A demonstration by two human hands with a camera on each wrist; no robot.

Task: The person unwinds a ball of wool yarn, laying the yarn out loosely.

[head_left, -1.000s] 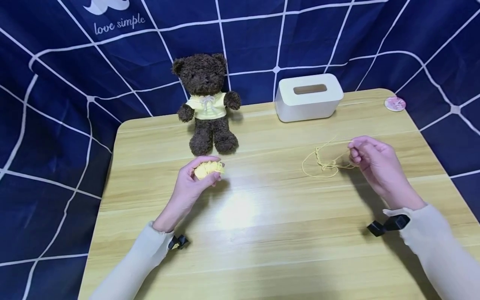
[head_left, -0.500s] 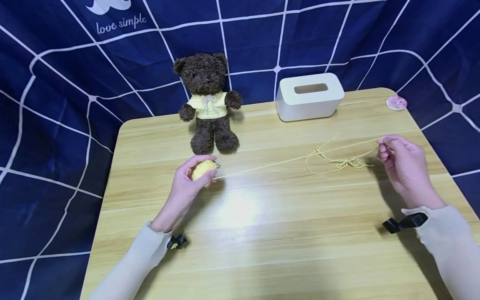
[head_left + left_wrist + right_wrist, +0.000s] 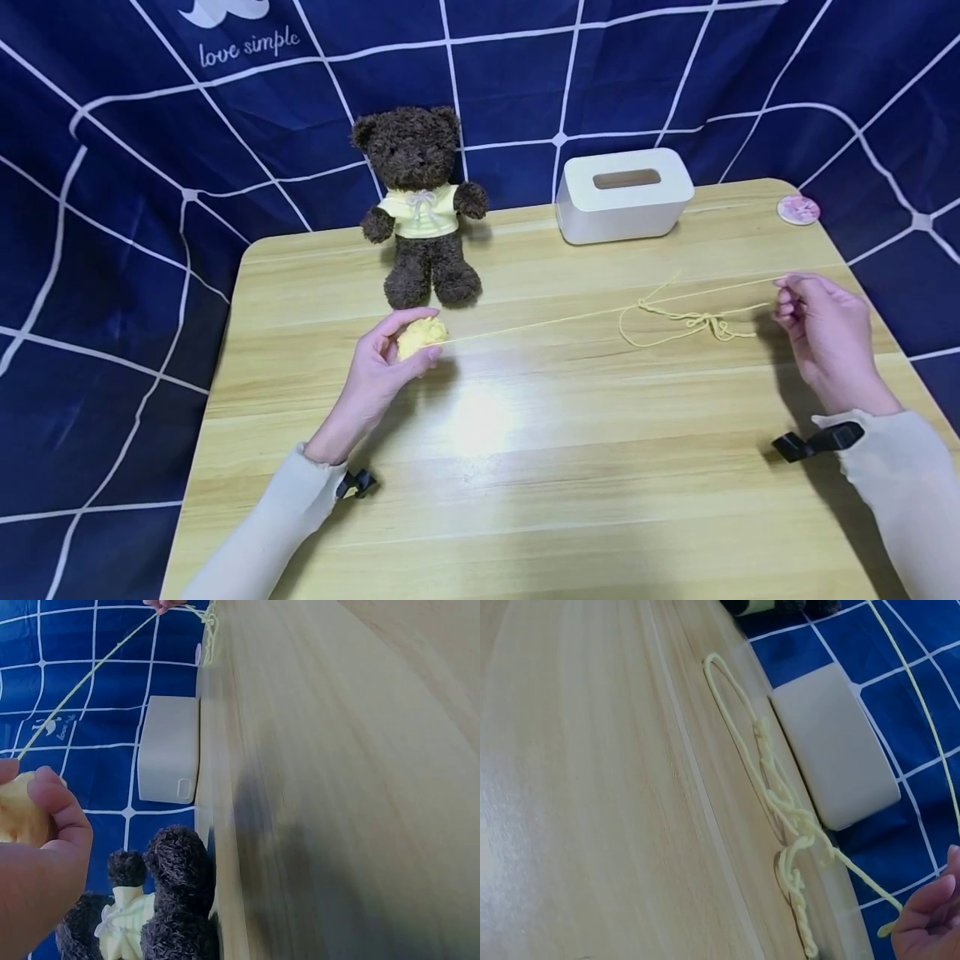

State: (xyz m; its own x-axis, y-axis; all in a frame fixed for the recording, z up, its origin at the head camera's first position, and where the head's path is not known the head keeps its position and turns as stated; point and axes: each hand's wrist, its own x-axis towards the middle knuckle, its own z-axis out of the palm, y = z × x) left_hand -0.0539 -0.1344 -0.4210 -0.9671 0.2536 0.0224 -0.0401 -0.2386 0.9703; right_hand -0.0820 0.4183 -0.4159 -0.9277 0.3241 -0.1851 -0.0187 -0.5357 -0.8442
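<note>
My left hand (image 3: pixel 382 354) grips a small ball of yellow yarn (image 3: pixel 422 335) between thumb and fingers, raised over the table in front of the teddy bear. From the ball a single strand (image 3: pixel 536 322) runs taut across to my right hand (image 3: pixel 828 342), whose thumb and fingertips pinch it at the right side. A loose, looped tangle of the same yarn (image 3: pixel 705 323) trails from the right hand; in the right wrist view the tangle (image 3: pixel 780 802) lies along the wood, with one strand rising to the fingers. The left wrist view shows the ball (image 3: pixel 26 814) partly behind the thumb.
A brown teddy bear (image 3: pixel 420 208) in a yellow shirt sits at the back of the wooden table (image 3: pixel 525 483). Right of it stands a white tissue box (image 3: pixel 626 200). A pink round coaster (image 3: pixel 798 210) lies at the back right corner. Blue grid cloth (image 3: pixel 510 92) hangs behind.
My right hand has moved to the right, drawing the strand out straight between both hands. The tangle has shifted right with it. The ball has turned slightly within my left hand.
</note>
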